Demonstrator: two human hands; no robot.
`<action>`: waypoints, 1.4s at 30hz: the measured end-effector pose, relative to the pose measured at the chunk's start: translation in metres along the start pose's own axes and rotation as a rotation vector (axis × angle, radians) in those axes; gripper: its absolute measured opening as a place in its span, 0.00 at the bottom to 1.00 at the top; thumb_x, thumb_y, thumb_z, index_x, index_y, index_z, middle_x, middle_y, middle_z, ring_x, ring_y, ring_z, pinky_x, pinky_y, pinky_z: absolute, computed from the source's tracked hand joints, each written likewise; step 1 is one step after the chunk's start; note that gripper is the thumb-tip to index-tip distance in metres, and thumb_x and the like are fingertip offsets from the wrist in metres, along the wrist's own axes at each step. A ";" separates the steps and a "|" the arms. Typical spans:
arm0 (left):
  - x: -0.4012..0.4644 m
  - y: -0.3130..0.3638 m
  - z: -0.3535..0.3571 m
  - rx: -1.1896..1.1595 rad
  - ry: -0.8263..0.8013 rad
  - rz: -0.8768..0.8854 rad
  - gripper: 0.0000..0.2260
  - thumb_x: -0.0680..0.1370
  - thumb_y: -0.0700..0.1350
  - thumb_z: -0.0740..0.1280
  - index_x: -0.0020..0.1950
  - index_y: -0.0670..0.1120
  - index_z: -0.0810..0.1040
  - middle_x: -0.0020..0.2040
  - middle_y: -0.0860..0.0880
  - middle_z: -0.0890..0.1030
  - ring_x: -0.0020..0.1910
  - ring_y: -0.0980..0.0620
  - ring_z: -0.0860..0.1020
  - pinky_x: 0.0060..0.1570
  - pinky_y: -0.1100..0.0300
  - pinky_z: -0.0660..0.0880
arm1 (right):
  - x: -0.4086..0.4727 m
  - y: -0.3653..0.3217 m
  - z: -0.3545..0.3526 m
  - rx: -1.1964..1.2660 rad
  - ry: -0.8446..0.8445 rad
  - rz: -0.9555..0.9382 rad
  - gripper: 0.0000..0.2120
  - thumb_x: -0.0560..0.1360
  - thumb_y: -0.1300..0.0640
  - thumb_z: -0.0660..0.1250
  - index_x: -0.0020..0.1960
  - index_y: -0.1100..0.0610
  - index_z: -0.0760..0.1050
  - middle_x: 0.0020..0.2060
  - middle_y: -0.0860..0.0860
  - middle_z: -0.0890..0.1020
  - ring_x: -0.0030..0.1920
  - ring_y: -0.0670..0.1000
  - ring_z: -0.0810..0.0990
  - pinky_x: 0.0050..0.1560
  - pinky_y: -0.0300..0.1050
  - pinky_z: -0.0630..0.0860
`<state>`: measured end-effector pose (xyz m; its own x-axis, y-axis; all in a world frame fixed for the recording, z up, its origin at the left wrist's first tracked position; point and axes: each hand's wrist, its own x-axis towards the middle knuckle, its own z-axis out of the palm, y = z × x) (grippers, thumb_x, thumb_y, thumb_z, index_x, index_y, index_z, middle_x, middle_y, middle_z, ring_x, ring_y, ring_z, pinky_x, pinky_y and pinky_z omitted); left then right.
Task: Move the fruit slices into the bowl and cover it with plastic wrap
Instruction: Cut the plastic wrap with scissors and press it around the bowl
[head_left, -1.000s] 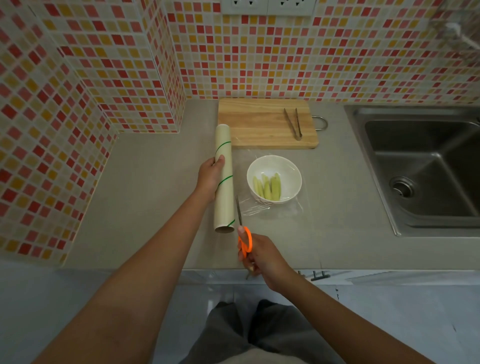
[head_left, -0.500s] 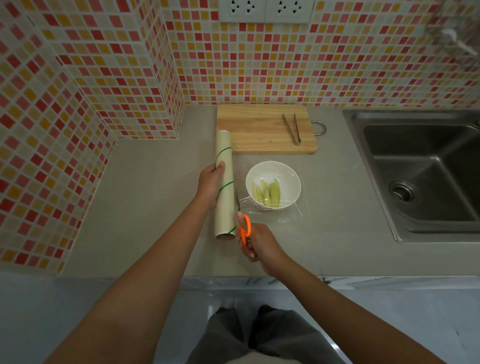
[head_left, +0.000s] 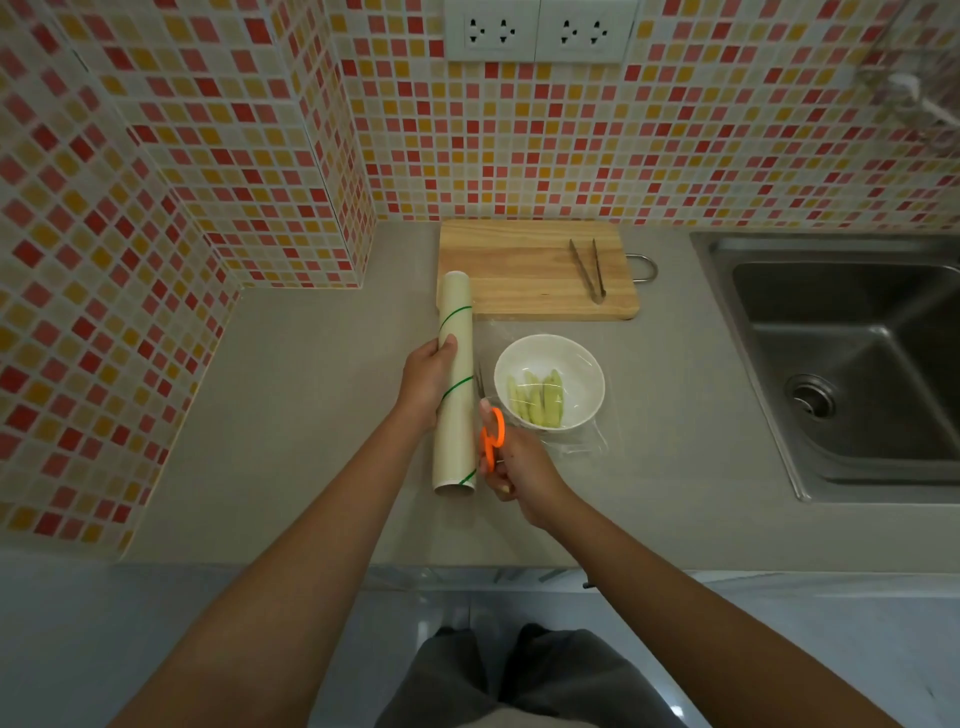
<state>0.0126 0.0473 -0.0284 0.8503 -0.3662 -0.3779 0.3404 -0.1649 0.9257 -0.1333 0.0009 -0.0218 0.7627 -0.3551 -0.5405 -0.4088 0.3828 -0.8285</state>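
Fruit slices (head_left: 537, 402) lay in the bowl (head_left: 549, 382) mid-surface, film draped over it. Left hand (head_left: 428, 384) gripped the wrap roll (head_left: 456, 384); right hand (head_left: 514, 467) held the scissors (head_left: 491, 431), cutting the film. Next: finish the cut toward the board, then press film round the rim

Mosaic tile walls (head_left: 675, 156), grey counter (head_left: 291, 415), steel sink (head_left: 852, 364)

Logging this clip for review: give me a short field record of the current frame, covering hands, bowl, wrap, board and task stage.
left hand: holds the plastic wrap roll on the counter
right hand: grips orange scissors, blades between roll and bowl
bowl: white, holds fruit slices, film over it
cutting board: bare except tongs
sink: right of board
stage: slices in bowl, wrap being cut
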 end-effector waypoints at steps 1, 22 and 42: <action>-0.001 0.000 0.000 0.001 -0.005 0.006 0.10 0.80 0.47 0.62 0.43 0.45 0.78 0.42 0.41 0.79 0.40 0.45 0.77 0.45 0.51 0.74 | 0.002 -0.002 0.000 0.000 0.002 0.012 0.25 0.74 0.36 0.62 0.29 0.53 0.66 0.21 0.51 0.72 0.17 0.47 0.60 0.23 0.33 0.54; -0.016 0.016 0.004 -0.012 -0.030 -0.027 0.13 0.81 0.48 0.60 0.51 0.39 0.77 0.44 0.36 0.77 0.41 0.41 0.76 0.47 0.44 0.75 | 0.041 -0.036 -0.006 0.013 0.014 -0.022 0.28 0.73 0.34 0.60 0.28 0.56 0.69 0.25 0.53 0.73 0.17 0.47 0.61 0.21 0.33 0.55; -0.028 0.023 0.004 -0.064 -0.095 -0.039 0.14 0.82 0.47 0.58 0.52 0.38 0.78 0.42 0.37 0.78 0.35 0.44 0.75 0.42 0.49 0.74 | 0.079 -0.067 -0.012 0.050 -0.010 -0.021 0.28 0.73 0.33 0.61 0.30 0.57 0.69 0.24 0.52 0.72 0.17 0.47 0.61 0.19 0.32 0.56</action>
<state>-0.0049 0.0496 0.0031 0.7949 -0.4466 -0.4107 0.4003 -0.1226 0.9081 -0.0516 -0.0635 -0.0108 0.7759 -0.3549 -0.5216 -0.3677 0.4174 -0.8310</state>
